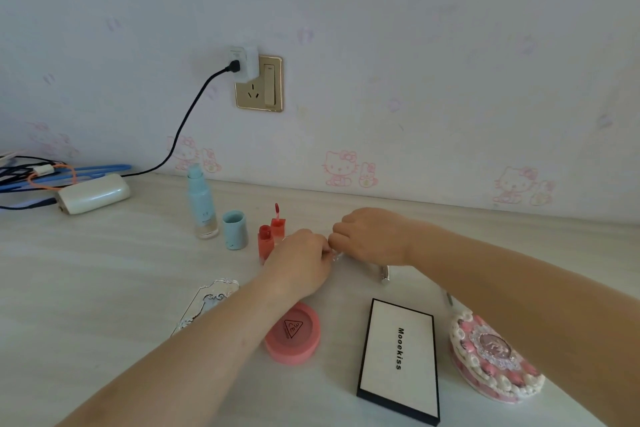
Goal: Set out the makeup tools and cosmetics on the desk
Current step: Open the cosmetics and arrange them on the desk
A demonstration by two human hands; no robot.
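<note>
My left hand (pixel 304 262) and my right hand (pixel 372 236) meet at the desk's middle, both pinched on a small clear item (pixel 335 255), mostly hidden. Just left of them stand an open red lip gloss tube (pixel 265 243) and its applicator cap (pixel 277 224). Farther left are an uncapped blue bottle (pixel 201 204) and its blue cap (pixel 235 229). Nearer me lie a pink round compact (pixel 294 333), a white Mooekiss palette (pixel 400 360), a pink cake-shaped case (pixel 495 357) and an ornate silver case (pixel 207 302). A silver tube (pixel 385 274) peeks out below my right wrist.
A white power bank (pixel 93 193) and tangled cables (pixel 41 173) sit at the desk's far left. A black cord runs up to a charger in the wall socket (pixel 259 83). The wall (pixel 415 80) borders the desk's far edge.
</note>
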